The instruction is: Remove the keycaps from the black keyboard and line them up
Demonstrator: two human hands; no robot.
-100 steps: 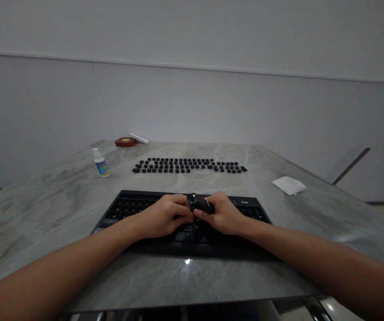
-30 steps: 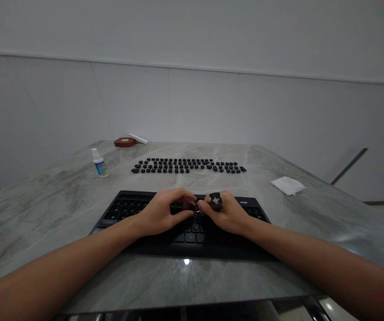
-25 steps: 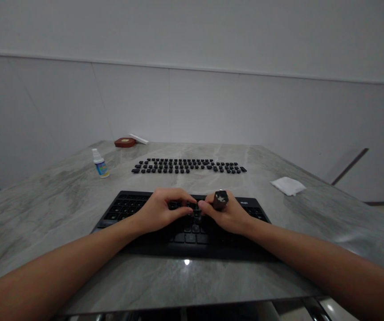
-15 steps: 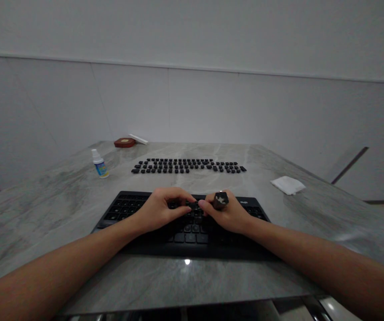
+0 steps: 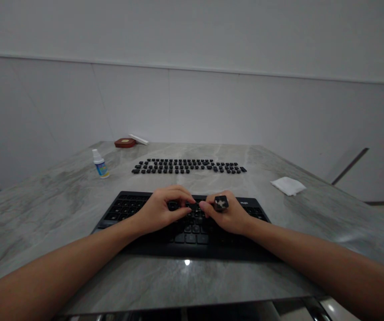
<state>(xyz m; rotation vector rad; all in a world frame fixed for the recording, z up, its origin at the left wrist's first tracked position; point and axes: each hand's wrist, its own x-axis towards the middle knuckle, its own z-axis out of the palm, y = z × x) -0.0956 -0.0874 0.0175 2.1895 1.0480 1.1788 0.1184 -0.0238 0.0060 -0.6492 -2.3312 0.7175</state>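
A black keyboard [image 5: 192, 249] lies in front of me, and several of its keycaps are off in the middle and on the left. My left hand [image 5: 163, 207] is over its centre, thumb and forefinger curled towards each other at the keys; whatever is between the tips is too small to make out. Close on its right, my right hand [image 5: 227, 216] wraps round a dark-handled tool [image 5: 221, 203] whose butt end carries a pale star-shaped mark. The tool's working tip is hidden beneath my fingers. Both sets of fingertips nearly meet above the keyboard.
Beyond the keyboard, loose black keycaps [image 5: 178, 166] lie in rows on the grey marble table [image 5: 158, 290]. A small white spray bottle [image 5: 101, 165] stands at left. Farther back are a reddish-brown case [image 5: 124, 142] and a white flat object [image 5: 138, 139]. White folded tissue [image 5: 288, 186] lies at right.
Only slight shifts show: the left fingers are a little higher, and the tool's handle in my right hand has tilted slightly. The keyboard and the loose keycaps stay put.
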